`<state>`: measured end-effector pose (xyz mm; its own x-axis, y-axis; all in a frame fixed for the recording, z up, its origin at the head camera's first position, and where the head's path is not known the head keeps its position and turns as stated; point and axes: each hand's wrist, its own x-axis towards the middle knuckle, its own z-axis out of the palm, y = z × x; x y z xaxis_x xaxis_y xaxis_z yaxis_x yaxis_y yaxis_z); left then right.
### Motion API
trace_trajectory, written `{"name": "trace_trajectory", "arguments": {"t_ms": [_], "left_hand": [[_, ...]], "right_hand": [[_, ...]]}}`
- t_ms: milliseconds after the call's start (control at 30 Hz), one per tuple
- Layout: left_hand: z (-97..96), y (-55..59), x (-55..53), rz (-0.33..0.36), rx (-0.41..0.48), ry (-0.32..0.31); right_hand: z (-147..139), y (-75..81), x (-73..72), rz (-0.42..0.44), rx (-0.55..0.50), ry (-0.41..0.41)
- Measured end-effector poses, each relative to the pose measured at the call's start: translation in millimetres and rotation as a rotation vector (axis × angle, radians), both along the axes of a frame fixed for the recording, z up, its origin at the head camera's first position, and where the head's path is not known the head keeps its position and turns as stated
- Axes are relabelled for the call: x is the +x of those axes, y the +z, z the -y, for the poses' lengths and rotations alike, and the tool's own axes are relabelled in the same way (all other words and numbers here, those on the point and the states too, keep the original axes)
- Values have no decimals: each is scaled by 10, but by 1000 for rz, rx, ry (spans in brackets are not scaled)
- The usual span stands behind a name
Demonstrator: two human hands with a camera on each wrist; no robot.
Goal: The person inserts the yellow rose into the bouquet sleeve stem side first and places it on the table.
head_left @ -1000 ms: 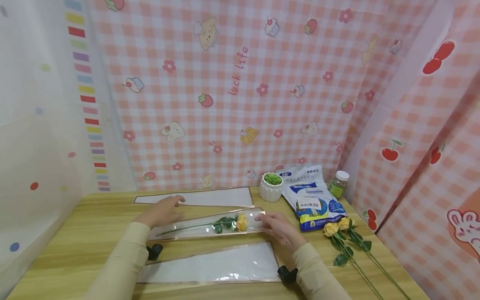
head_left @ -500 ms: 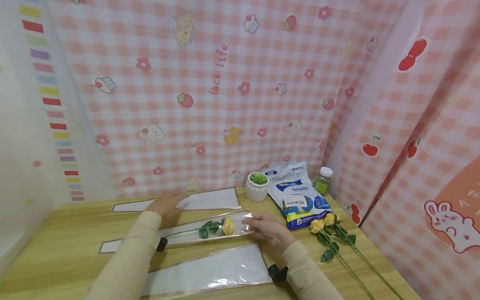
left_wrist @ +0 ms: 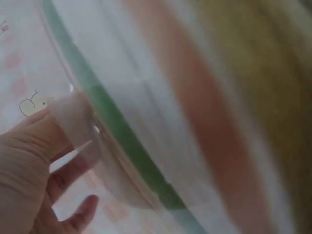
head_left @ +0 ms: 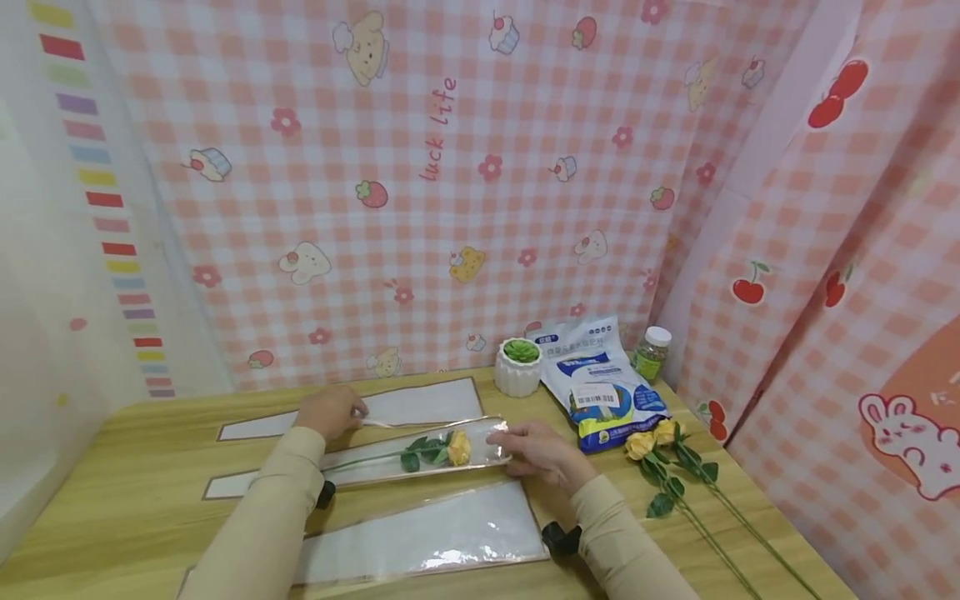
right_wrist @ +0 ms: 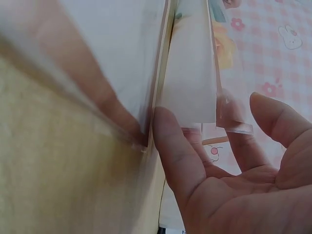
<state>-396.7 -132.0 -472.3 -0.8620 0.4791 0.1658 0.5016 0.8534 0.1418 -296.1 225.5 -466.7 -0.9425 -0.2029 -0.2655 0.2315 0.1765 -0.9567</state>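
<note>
Clear film on the sleeve [head_left: 381, 472] wrapped a yellow rose [head_left: 458, 449] at mid-table. The right hand [head_left: 540, 454] gripped its three o'clock end between thumb and fingers. At ten o'clock the left hand [head_left: 330, 412] touched the film; whether it pinched, I could not tell.

Long beige left sleeve [head_left: 255, 521] and right sleeve [head_left: 626, 537], black gear at the wrists.
Both sleeves are plain, pale and fairly close-fitting (the right one has soft creases near its cuff), ending at the wrists; the left hand [head_left: 327, 412] and right hand [head_left: 546, 452] are bare. The left wrist camera [head_left: 326, 494] and right wrist camera [head_left: 559, 540] look black and compact, their finer details too small to tell.
</note>
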Motion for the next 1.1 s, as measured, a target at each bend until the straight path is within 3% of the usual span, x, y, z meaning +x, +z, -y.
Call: {"name": "trace_trajectory", "arguments": {"t_ms": [233, 600, 900, 1100], "left_hand": [[69, 75, 52, -141, 56, -11], [134, 514, 290, -280, 113, -42], [273, 806, 649, -461, 146, -73], [351, 925, 900, -545, 95, -69]], "right_hand": [[17, -38, -9, 2, 52, -13], [9, -34, -110, 33, -29, -50], [161, 1, -407, 118, -100, -190], [256, 46, -623, 128, -177, -246]]}}
